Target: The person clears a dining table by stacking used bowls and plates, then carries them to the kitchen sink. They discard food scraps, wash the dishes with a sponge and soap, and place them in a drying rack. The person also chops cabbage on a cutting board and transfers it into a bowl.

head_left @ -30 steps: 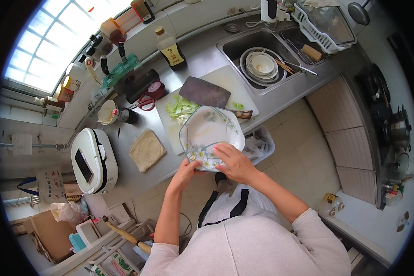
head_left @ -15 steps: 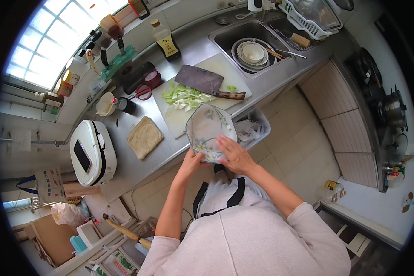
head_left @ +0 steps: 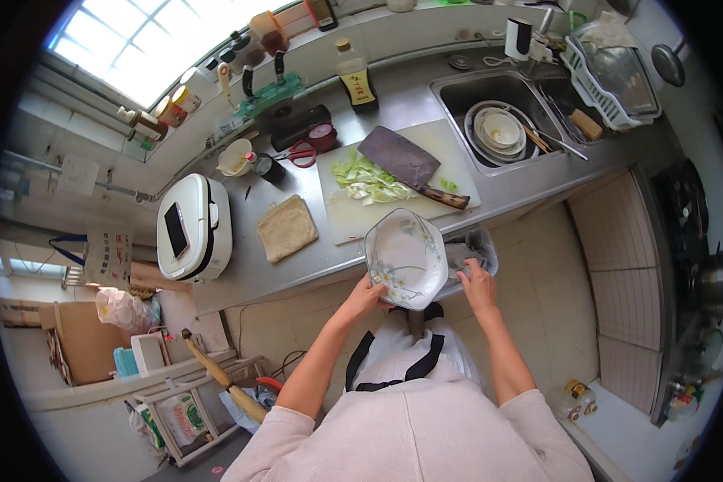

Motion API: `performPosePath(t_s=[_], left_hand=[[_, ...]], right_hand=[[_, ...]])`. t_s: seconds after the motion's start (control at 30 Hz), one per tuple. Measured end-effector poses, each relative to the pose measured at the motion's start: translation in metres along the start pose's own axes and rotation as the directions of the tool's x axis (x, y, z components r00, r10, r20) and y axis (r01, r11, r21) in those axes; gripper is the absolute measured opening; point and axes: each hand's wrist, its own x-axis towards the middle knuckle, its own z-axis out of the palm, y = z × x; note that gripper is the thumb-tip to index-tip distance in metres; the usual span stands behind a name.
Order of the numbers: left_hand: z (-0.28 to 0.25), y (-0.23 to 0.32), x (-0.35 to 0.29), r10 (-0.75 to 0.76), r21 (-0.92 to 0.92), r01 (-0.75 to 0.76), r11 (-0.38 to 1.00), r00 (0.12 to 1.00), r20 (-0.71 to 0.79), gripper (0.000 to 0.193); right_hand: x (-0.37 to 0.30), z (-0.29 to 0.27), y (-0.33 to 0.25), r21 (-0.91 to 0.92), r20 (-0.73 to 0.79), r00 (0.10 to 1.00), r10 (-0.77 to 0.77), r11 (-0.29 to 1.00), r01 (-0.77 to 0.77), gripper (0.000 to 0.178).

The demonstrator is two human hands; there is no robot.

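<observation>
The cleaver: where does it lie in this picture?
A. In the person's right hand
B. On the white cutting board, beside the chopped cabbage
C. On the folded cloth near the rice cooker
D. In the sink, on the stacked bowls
B: the cleaver rests flat on the cutting board, its blade next to the chopped cabbage.

A white plate (head_left: 406, 259) with a blue-green floral rim is sitting in the left hand (head_left: 367, 294); beyond it are lying pale green cabbage (head_left: 367, 181), a grey cleaver (head_left: 400, 157) and a beige cloth (head_left: 287, 228).
</observation>
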Motion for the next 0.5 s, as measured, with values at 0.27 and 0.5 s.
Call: performPosePath(t_s=[0.27, 0.5], left_hand=[[-0.026, -0.018, 0.006, -0.084, -0.353, 0.088, 0.931, 0.996, 0.028, 0.041], [-0.175, -0.016, 0.071, 0.649, 0.612, -0.384, 0.691, 0.702, -0.293, 0.047]], right_hand=[[0.006, 0.012, -0.065, 0.836, 0.527, 0.846, -0.081, 0.228, -0.499, 0.042], [0.026, 0.021, -0.11, 0.908, 0.308, 0.951, 0.014, 0.295, -0.298, 0.028]])
